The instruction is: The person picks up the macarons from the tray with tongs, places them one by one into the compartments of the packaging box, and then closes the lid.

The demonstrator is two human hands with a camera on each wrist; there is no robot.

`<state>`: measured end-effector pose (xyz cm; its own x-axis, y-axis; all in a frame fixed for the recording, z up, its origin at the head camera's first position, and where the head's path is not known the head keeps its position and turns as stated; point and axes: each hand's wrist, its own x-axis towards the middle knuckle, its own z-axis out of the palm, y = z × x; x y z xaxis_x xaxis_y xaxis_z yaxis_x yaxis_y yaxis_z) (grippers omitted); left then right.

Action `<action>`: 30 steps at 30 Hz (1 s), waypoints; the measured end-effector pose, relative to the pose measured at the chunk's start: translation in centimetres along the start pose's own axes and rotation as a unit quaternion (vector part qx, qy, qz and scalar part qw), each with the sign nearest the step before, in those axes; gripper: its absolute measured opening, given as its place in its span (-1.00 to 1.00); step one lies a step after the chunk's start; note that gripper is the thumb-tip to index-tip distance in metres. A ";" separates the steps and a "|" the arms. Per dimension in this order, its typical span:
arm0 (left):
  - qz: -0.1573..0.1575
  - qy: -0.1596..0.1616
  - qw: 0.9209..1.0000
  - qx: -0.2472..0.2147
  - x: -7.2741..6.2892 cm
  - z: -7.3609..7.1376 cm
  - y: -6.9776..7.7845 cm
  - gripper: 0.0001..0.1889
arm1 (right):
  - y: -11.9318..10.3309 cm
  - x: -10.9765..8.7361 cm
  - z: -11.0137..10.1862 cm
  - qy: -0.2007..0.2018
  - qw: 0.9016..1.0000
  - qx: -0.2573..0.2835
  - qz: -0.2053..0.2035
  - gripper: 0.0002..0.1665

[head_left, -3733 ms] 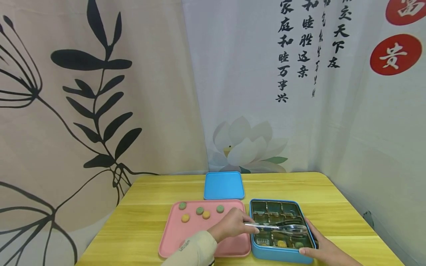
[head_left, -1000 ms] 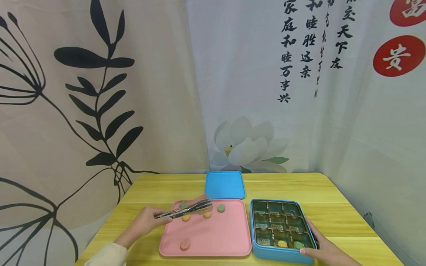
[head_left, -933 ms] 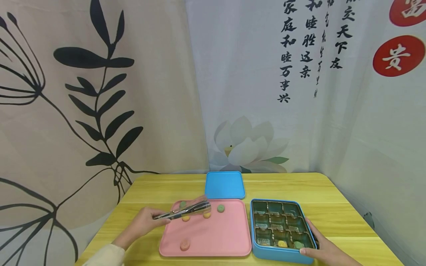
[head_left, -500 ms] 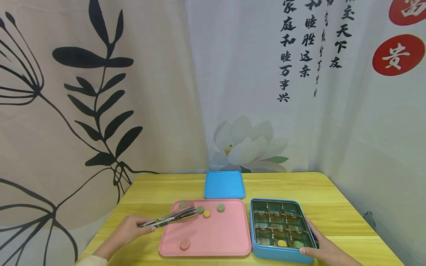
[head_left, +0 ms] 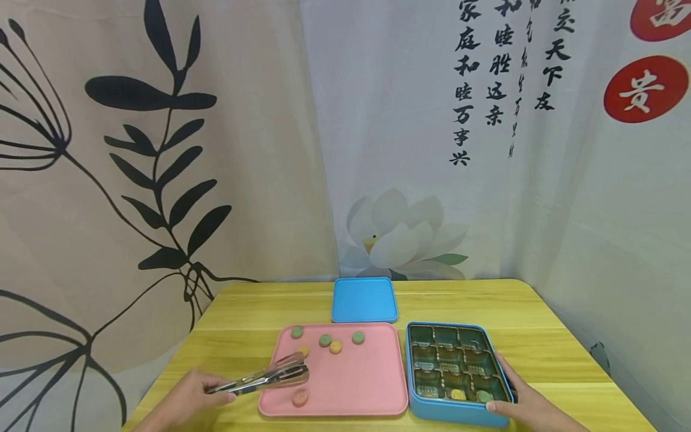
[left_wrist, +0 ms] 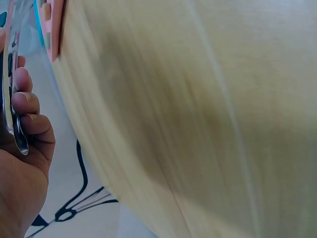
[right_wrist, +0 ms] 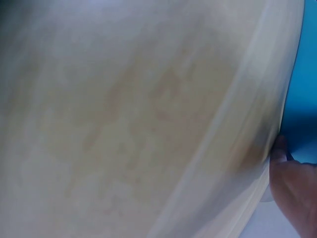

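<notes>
In the head view my left hand (head_left: 189, 396) holds a pair of metal tongs (head_left: 254, 380) with clear, wide tips. The tips hover over the left part of a pink tray (head_left: 356, 384), between a yellow macaron (head_left: 303, 350) and a pink macaron (head_left: 299, 397). In the left wrist view my fingers (left_wrist: 37, 126) curl around the tongs' handle. My right hand (head_left: 520, 396) grips a blue box (head_left: 459, 414) at its near right corner, thumb on the front rim. A divided insert in the box holds a yellow macaron (head_left: 457, 395) and a green macaron (head_left: 484, 396) in the front row.
Along the tray's far side lie green macarons (head_left: 358, 338) and another yellow macaron (head_left: 336, 347). A flat blue lid (head_left: 364, 300) rests behind the tray. Everything stands on a wooden table (head_left: 232, 318), with a printed curtain (head_left: 270, 150) behind it.
My left hand has swung the tongs from over the box back across the tray, then further left and nearer. The far left macarons have come into view. My right hand stays on the box.
</notes>
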<state>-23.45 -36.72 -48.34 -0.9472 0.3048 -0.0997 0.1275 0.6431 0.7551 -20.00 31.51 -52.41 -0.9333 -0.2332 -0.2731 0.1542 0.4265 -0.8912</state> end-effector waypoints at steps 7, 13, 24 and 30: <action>0.002 -0.016 1.000 -0.020 -1.0 -0.2 -0.4 -0.70 | 0.1 0.1 0.0 0.004 1.000 -0.002 0.006 0.21; -0.011 -0.034 0.999 -0.035 -1.3 -0.2 -0.8 -0.70 | -0.1 0.0 0.0 0.002 1.000 -0.008 0.001 0.21; 0.009 -0.043 0.998 -0.053 -1.2 0.2 -1.4 -0.64 | -0.1 0.1 0.0 0.000 1.000 -0.007 0.001 0.21; 0.005 -0.051 0.997 -0.052 -1.3 0.1 -1.3 -0.68 | -0.1 0.0 0.0 0.002 1.000 -0.012 -0.001 0.21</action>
<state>-22.35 -37.92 -49.29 -0.9107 0.3836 -0.1533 0.1001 0.5649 0.8190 -20.04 31.48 -52.35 -0.9347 -0.2306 -0.2705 0.1453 0.4465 -0.8829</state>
